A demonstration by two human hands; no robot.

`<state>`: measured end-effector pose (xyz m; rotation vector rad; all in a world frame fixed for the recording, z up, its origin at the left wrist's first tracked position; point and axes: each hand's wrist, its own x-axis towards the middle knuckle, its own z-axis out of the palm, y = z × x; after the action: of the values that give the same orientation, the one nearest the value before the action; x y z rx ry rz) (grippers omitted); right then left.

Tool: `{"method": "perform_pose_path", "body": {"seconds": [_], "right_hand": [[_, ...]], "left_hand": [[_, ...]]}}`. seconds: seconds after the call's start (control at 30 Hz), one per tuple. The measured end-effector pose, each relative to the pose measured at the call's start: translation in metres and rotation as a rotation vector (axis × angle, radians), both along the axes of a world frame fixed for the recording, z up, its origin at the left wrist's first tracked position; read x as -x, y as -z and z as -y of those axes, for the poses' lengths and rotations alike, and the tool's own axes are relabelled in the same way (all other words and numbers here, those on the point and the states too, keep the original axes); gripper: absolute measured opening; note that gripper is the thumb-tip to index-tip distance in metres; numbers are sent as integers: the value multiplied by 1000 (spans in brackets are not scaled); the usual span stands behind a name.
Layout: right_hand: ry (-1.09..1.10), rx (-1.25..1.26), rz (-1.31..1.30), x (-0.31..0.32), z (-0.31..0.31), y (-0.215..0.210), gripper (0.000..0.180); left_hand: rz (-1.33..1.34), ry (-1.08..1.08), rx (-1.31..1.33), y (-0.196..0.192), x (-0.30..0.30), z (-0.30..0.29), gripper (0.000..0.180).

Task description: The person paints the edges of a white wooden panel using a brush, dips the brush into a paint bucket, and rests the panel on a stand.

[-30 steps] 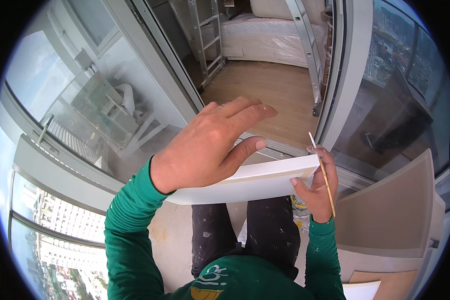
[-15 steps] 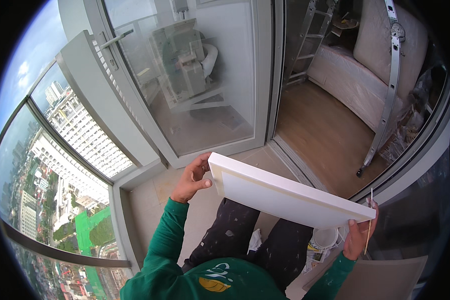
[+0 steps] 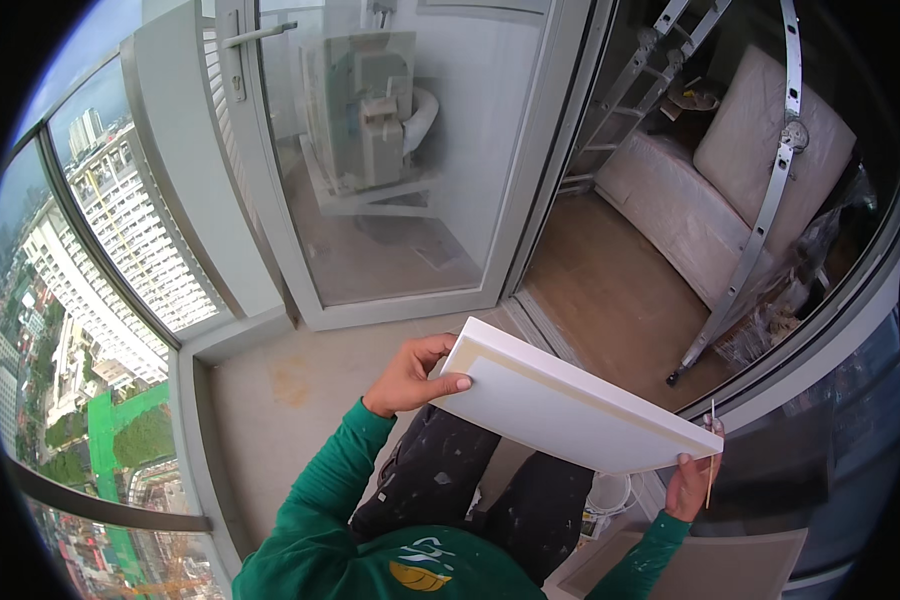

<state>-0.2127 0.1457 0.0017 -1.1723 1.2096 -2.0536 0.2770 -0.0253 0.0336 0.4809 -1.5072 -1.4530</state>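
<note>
Whereas the left hand [image 3: 415, 376] stood partly open beside the panel's end half a second ago, it is now closed on that end, thumb laid over the face.

Item: white rectangular panel [image 3: 570, 425], tan-bordered; held tilted above the paint-flecked dark trousers [image 3: 440, 465], left end higher.

Item: right hand [image 3: 687, 487], closed on the opposite end, thumb on the face; also retaining a slender wooden stick [image 3: 710, 488], pale-tipped, probably a brush.

Consequence, as judged: support at both ends, hence a steadier panel.

Surroundings: white bucket [image 3: 608, 492] beyond the right thigh, near the panel's lower edge; tiled floor [image 3: 290, 430]; aluminium ladder [image 3: 770, 215] past the doorway.
</note>
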Motion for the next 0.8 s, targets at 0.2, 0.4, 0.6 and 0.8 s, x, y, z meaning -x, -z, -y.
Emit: {"method": "perform_pose_path", "body": {"seconds": [0.2,0.4,0.6,0.8], "right_hand": [[7,-24,67,-15,2,-14,100],[-23,37,123,-9,14,-22,96],[-96,138,174,-41,41,-74,99],[-176,198,245,-78,59,-65,95]], "left_hand": [[-104,-48,-23,2,13,-6,30],[-173,-97,62,-20,19,-3,33],[-128,-266,225,-75,-22,10,40],[-64,-366,375,-142,-67,20,33]]}}
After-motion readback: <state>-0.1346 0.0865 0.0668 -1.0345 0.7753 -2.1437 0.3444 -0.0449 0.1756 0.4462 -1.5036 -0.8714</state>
